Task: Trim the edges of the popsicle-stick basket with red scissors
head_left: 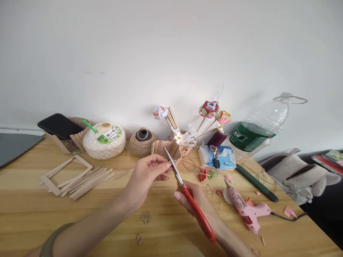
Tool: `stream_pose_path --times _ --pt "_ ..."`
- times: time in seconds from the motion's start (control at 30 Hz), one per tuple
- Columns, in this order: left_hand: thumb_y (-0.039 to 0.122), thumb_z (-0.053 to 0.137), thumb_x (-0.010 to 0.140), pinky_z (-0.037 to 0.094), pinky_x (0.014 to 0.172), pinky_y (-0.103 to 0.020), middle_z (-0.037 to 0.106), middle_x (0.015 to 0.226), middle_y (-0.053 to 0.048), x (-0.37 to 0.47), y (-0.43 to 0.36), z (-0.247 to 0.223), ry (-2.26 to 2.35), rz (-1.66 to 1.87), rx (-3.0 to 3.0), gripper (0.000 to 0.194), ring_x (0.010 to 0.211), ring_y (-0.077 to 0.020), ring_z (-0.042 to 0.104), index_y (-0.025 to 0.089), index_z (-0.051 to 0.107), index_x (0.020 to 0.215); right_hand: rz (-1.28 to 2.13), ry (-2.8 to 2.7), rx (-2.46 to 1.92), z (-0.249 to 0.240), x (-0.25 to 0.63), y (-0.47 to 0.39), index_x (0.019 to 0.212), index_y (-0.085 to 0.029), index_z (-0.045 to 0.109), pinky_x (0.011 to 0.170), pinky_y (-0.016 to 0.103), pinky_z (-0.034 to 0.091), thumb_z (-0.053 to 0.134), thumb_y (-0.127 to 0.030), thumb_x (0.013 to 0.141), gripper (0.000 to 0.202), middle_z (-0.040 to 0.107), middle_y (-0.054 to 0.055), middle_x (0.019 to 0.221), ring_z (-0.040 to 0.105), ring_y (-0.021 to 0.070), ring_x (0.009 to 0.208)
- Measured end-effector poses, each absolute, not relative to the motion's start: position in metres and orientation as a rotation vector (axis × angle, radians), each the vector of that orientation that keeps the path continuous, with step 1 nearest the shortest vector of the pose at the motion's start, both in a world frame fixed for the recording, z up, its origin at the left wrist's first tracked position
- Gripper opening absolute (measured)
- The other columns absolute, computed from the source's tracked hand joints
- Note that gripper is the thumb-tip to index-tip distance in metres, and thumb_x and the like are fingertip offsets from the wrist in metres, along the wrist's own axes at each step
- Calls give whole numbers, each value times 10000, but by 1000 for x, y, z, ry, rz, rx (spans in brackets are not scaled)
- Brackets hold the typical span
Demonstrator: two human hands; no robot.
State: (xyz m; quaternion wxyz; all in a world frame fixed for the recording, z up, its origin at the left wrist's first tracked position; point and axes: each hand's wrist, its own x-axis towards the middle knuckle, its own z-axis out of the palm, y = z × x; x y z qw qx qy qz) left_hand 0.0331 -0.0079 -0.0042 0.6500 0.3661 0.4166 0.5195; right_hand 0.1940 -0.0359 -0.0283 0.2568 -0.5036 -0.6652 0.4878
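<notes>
The right hand (199, 196) was clamped around the red scissors (187, 194), which slanted above the table (166, 235) with their tips towards the box (158, 150). The left hand (144, 175) had its thumb and fingers bent beside the blades; whether they pinched anything was too small to tell, and I could not tell how far the blades stood apart. The likeliest mishap was a nicked thumb, since it lay right by the cutting edges. A jerk forward could have driven the tips into the box or jostled the flowers (209, 109) behind. Small offcuts might have dropped among the curled scraps (146, 217) below and been lost. Further right, the glue gun (238, 201) could have burned a straying forearm, had it been hot.
</notes>
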Motion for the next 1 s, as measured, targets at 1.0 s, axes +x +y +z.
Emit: stream_pose_path --times 1.0 --pt "244 699 636 458 510 -180 637 713 -32 35 -14 -4 997 1099 890 141 674 -109 549 127 638 686 1391 -1711 -1503 -25 208 -66 623 -196 361 437 213 249 464 -721 691 539 325 -46 594 294 91 516"
